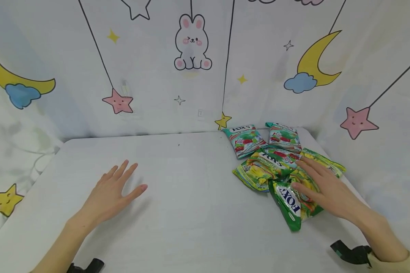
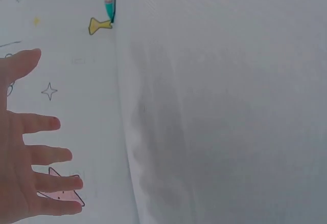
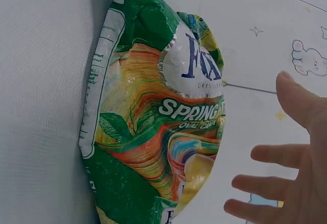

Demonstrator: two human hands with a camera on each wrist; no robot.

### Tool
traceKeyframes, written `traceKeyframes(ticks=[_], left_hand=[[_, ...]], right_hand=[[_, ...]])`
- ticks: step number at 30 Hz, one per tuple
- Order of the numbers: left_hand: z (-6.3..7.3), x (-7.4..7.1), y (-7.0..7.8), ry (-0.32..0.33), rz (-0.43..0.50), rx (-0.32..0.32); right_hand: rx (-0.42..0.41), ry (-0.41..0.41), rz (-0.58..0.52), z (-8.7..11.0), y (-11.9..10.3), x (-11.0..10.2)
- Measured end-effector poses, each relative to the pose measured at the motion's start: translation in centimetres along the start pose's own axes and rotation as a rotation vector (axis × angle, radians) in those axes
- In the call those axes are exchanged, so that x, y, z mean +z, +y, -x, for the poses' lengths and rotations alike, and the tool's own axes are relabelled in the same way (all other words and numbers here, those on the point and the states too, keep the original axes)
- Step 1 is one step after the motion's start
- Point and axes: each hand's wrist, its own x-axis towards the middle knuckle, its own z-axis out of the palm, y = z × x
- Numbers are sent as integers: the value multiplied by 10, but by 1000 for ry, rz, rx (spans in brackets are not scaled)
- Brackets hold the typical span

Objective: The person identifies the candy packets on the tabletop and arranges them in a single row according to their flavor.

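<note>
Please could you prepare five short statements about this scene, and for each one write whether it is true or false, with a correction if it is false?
1. The left hand is held away from the candy bags. True.
2. All the candy bags lie on the left side of the table. False: they lie on the right side of the table, near the right hand.
3. The green bag with a white label is the one nearest to the person. True.
4. The right hand squeezes a bag tightly. False: it is spread out and grips nothing.
5. A rabbit is drawn on the back wall. True.
</note>
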Motion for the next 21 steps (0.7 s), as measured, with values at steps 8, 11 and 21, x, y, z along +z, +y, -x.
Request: traceKeyframes(ticks=[8, 11, 21], left_hand=[[-9, 8, 18, 0, 99, 27], [-14, 13, 25, 0, 131, 46], [-26, 29, 51, -7, 227, 108]], right_hand=[[29, -17, -53, -6, -2, -3], [26, -16, -73, -7, -4, -4], [15, -10, -86, -14, -10, -5]])
